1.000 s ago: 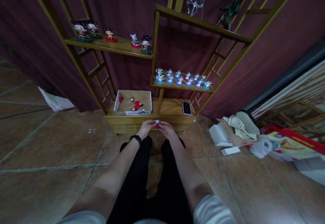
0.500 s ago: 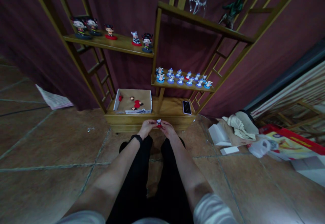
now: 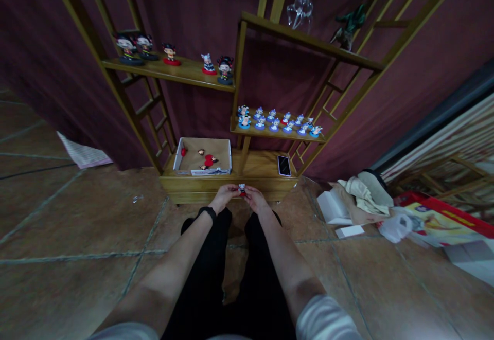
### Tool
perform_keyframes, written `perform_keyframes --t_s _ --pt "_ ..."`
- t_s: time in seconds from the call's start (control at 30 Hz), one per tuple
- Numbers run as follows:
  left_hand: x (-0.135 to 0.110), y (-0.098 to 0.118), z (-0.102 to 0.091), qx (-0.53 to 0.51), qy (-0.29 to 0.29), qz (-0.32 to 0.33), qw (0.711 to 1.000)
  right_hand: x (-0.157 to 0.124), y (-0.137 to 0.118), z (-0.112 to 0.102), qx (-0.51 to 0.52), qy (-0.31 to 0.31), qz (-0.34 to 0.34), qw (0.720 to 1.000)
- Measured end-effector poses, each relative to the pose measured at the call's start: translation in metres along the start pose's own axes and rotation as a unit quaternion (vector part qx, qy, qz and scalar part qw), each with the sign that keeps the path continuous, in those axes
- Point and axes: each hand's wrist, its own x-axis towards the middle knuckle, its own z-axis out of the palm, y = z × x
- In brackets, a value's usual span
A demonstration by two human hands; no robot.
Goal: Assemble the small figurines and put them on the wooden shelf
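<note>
My left hand [image 3: 225,195] and my right hand [image 3: 255,198] meet in front of me, fingers pinched together on a small figurine [image 3: 242,190] with a white top and a red base. They hover just before the front edge of the low wooden shelf [image 3: 254,171]. Behind them on that shelf sits an open cardboard box [image 3: 202,156] holding a few small red and dark pieces.
A phone [image 3: 284,165] lies on the low shelf at right. Several blue-based figurines [image 3: 276,120] fill the middle shelf; larger dolls [image 3: 170,54] stand on the upper left shelf. Glass and green ornaments sit on top. Boxes, cloth and bags [image 3: 370,198] litter the floor at right.
The hands stay together on the figurine, barely shifted. The view has tilted slightly, so the shelves sit a little lower in the picture.
</note>
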Motion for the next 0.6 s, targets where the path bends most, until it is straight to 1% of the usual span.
perform_keyframes --t_s 0.17,0.33,0.5,0.6 --pt "-0.0011 0.0010 -0.0001 -0.004 -0.001 0.001 1.000 -0.0009 -0.0023 0.0034 0.017 0.010 0.012 1.000" --pt "-0.0027 0.0030 0.0007 0.000 -0.015 -0.010 1.000 -0.0019 -0.0014 0.0030 0.021 0.025 0.015 0.999" --pt "-0.0031 0.0032 0.0012 0.025 0.009 0.007 1.000 -0.0001 0.0014 0.0018 0.019 0.029 0.017 0.999" --pt "-0.0040 0.0043 0.0012 0.041 0.012 0.012 0.999 0.0012 0.0017 0.0004 0.009 0.029 0.022 0.999"
